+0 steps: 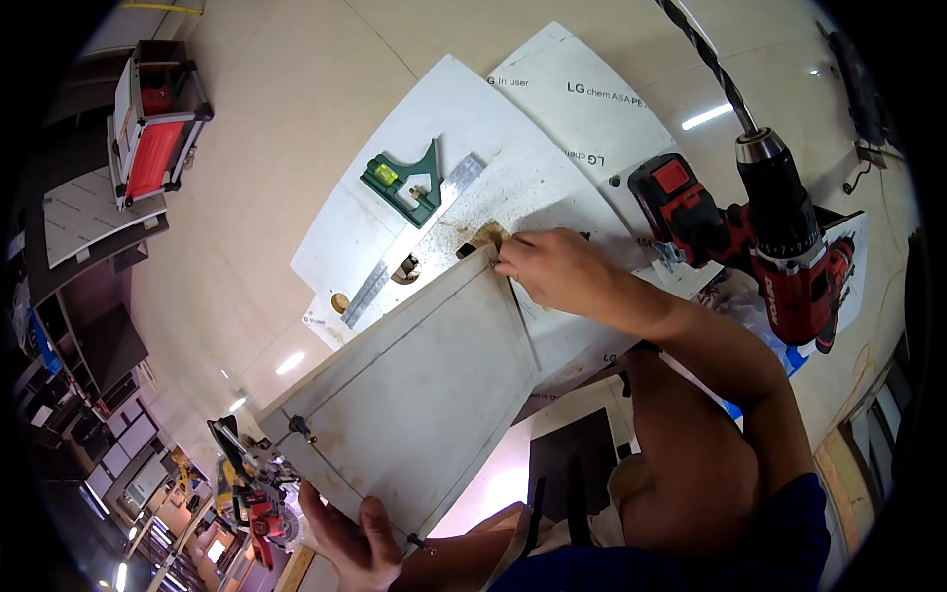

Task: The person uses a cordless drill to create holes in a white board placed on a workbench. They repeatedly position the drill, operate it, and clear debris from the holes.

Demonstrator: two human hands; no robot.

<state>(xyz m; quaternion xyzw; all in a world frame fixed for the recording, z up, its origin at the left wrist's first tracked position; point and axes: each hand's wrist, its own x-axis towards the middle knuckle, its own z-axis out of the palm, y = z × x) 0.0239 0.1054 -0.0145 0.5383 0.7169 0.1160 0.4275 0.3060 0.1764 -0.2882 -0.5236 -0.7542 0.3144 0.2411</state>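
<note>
A white framed panel (pixel 414 395) lies tilted across the middle of the view. My left hand (pixel 350 533) grips its near lower edge, thumb on the face, close to a small dark screw (pixel 419 542). My right hand (pixel 547 266) reaches in from the lower right and pinches the panel's far corner, next to a patch of sawdust (pixel 485 235). Another dark fitting (pixel 299 427) sits on the panel's left edge. What the right fingertips hold besides the corner is hidden.
A green combination square with a metal ruler (pixel 404 183) lies on white film-covered sheets (pixel 552 99). A red and black cordless drill (pixel 779 237) with a long bit stands at the right. A red tool case (pixel 148 128) is at upper left, and yellow and red power tools (pixel 247 493) at lower left.
</note>
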